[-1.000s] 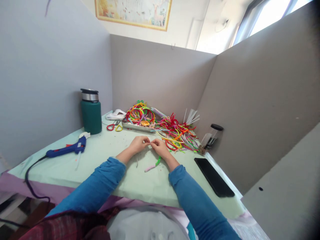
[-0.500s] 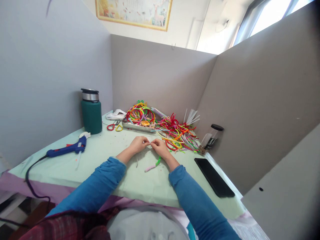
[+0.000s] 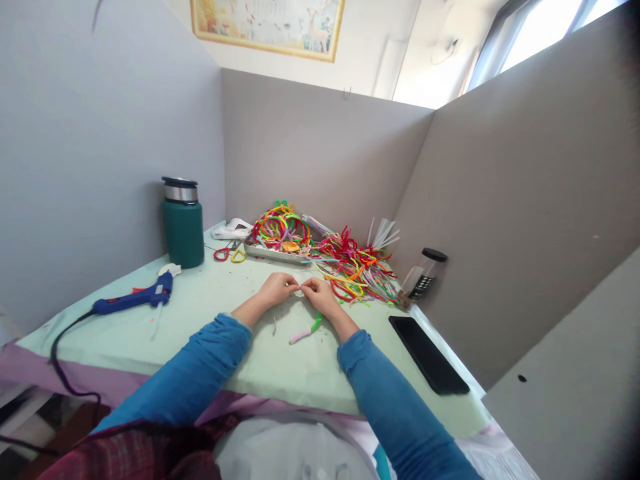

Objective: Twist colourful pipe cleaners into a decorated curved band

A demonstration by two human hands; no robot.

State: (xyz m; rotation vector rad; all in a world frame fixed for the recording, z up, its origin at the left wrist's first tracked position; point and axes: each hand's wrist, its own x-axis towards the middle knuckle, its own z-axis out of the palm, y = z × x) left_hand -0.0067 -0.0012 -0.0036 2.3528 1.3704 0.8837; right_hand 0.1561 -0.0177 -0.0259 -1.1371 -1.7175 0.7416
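Observation:
My left hand (image 3: 279, 288) and my right hand (image 3: 320, 295) meet fingertip to fingertip above the middle of the table. Both are pinched closed on something too small to make out. Below my right hand, a fuzzy stem piece, green at one end and pale pink at the other (image 3: 301, 337), lies on the pale green cloth (image 3: 280, 373). A small thin scrap (image 3: 274, 325) rests beneath my left wrist. Beyond the hands is a heap of colourful fuzzy stems (image 3: 355, 263), beside a metal tray (image 3: 277, 255) piled with bent stems.
A blue glue gun (image 3: 133, 300) with its cord lies at the left, near a green bottle (image 3: 183, 230). Red-handled and yellow-handled scissors (image 3: 238, 255) sit left of the tray. At the right are a black phone (image 3: 429, 355) and a clear black-lidded bottle (image 3: 425, 273). Grey partitions surround the table.

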